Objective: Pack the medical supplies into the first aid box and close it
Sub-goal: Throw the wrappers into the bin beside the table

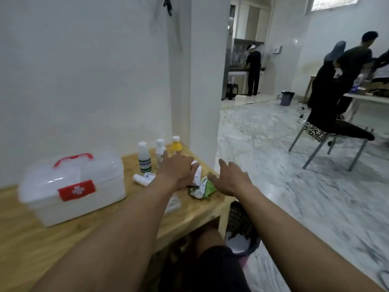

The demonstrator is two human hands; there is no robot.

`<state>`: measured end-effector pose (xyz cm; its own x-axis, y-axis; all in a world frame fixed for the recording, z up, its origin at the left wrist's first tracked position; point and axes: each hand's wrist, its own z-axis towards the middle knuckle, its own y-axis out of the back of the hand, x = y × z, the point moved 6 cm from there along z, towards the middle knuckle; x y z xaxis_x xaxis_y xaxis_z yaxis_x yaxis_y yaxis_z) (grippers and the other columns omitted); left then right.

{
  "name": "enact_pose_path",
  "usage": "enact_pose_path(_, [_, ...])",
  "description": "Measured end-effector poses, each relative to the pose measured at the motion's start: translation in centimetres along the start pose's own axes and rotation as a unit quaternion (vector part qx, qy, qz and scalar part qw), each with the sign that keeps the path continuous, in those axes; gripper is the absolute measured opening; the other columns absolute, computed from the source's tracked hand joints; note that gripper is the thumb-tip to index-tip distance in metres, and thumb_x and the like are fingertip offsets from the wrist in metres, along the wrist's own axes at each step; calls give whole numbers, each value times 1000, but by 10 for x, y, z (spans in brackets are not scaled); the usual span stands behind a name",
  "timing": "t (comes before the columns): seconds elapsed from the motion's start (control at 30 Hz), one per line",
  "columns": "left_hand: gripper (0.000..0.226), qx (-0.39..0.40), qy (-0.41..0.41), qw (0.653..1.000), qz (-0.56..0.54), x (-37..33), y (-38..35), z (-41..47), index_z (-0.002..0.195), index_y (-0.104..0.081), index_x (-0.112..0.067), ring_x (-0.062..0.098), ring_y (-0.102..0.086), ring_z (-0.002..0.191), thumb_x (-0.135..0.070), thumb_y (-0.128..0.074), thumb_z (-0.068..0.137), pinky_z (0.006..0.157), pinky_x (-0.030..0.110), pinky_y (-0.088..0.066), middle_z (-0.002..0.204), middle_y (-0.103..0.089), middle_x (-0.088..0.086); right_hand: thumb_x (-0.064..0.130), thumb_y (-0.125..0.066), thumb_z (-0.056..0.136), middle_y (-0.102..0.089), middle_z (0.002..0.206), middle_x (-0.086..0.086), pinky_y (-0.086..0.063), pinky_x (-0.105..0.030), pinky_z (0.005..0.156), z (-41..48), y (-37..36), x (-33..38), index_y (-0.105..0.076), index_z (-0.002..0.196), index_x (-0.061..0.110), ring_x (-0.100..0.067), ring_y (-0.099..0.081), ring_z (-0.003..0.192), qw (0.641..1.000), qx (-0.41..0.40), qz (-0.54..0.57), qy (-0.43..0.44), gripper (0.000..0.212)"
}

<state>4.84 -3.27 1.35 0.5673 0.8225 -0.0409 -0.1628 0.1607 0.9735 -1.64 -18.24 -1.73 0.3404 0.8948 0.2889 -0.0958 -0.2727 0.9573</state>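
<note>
The left hand (179,169) grips a white packet (197,174) for packing; the right hand (230,178) spreads open over the green packet (203,189); the box (71,186) sits shut on the bench (42,239).

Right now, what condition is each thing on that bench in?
First aid box: lid shut, red latch down.
Three bottles: upright, capped.
Gauze rolls: lying down.
Green-and-white packets: crumpled, on bench.
Left hand: gripping a white packet.
Right hand: open, empty.
</note>
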Motion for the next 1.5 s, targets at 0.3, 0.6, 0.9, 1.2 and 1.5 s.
enact_pose_path(0.3, [37, 89, 35, 993, 63, 2, -33, 18, 113, -67, -19, 31, -58, 117, -44, -45, 98, 108, 55, -28, 119, -66, 7, 77, -59, 75, -63, 100, -4, -45, -33, 62, 15, -19, -24, -56, 107, 13, -22, -59, 85, 996, 77, 18, -41, 71])
enact_pose_path(0.6, [39, 85, 75, 991, 69, -4, -36, 30, 114, -62, -22, 30, -55, 118, -51, -60, 88, 100, 48, -33, 118, -65, 4, 43, -78, 77, -58, 110, -7, -42, -33, 60, 24, -8, -32, -40, 133, 8, -24, -57, 93, 988, 61, 123, -67, 76])
enact_pose_path(0.9, [44, 72, 166, 982, -46, -5, -42, 39, 121, -58, -21, 30, -56, 119, -33, -73, 82, 99, 45, -38, 119, -64, 4, 5, -60, 85, -51, 84, -6, -35, -29, 52, 28, 0, -47, -44, 123, 1, -17, -50, 69, 975, 28, 198, -98, 41])
enact_pose_path(1.2, [11, -5, 254, 918, -306, 4, -35, 65, 94, -76, -13, 22, -63, 81, -18, -69, 86, 58, 24, -40, 97, -74, 3, 1, -74, 85, -74, 101, -23, -57, -38, 75, 27, 27, -86, -69, 108, -11, -21, -72, 79, 898, 12, 414, -150, 27])
enact_pose_path(1.5, [10, 21, 273, 842, -465, -35, -24, 129, 85, -74, -2, 25, -76, 74, -6, -72, 76, 72, 36, -62, 84, -77, 12, 12, -77, 85, -61, 83, -17, -44, -29, 55, 56, 52, -139, -72, 94, -9, -27, -57, 77, 882, -50, 435, -172, 23])
